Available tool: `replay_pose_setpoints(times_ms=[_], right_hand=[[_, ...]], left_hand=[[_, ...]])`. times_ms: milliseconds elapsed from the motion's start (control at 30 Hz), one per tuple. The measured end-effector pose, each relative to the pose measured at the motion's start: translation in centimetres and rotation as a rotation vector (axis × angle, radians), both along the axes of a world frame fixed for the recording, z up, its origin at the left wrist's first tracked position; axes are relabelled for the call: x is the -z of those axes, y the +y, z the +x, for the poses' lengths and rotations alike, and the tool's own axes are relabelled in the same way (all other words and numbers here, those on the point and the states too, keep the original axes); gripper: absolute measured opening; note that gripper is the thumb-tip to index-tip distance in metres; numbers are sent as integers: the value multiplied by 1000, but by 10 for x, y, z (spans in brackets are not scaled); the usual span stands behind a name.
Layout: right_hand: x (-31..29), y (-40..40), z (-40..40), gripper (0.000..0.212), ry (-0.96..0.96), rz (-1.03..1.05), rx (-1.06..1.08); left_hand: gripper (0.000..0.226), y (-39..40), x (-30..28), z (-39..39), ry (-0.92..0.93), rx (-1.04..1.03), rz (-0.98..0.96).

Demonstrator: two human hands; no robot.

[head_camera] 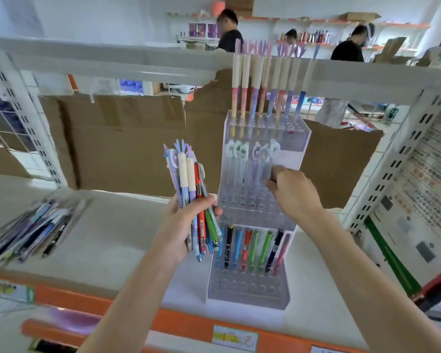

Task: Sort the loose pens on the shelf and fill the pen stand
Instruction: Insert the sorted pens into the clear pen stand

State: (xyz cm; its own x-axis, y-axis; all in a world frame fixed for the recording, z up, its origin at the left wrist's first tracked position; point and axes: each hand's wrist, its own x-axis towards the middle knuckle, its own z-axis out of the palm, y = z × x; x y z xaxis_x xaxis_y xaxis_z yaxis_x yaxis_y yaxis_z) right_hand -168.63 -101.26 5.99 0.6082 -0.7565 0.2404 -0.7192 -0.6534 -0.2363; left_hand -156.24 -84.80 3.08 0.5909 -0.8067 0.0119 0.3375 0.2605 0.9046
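Note:
A clear three-tier acrylic pen stand (250, 289) stands on the white shelf (127, 225). Tall pastel pens (245, 98) fill its top row, pens with ring-shaped toppers (242, 159) stand in the middle tier, and coloured clip pens (252, 248) line the bottom tier. My left hand (186, 225) grips a mixed bundle of pens (191, 189) upright, just left of the stand. My right hand (290, 192) pinches a pale topper pen (271, 161) at the right end of the middle row. A heap of loose pens (31, 230) lies on the shelf at far left.
Brown cardboard (127, 143) backs the shelf. White perforated uprights (392, 164) frame both sides, and a shelf board (112, 62) runs overhead. An orange price rail (189, 322) edges the front. Three people stand at racks in the background.

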Motion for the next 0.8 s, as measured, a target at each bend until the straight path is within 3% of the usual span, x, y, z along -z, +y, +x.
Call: replay_pose_setpoints(times_ms=[133, 400, 533, 667, 800], right_hand=[[1, -1, 1, 17, 58, -110, 79], [1, 0, 2, 15, -4, -24, 107], [2, 0, -2, 31, -98, 92, 76], [3, -2, -4, 18, -215, 154, 80], [5, -4, -3, 22, -274, 113, 79]], left_hand=[[18, -3, -4, 7, -14, 22, -3], [11, -10, -5, 15, -22, 97, 12], [13, -11, -4, 18, 3, 110, 29], [16, -9, -1, 17, 11, 142, 52], [19, -7, 1, 18, 7, 140, 63]])
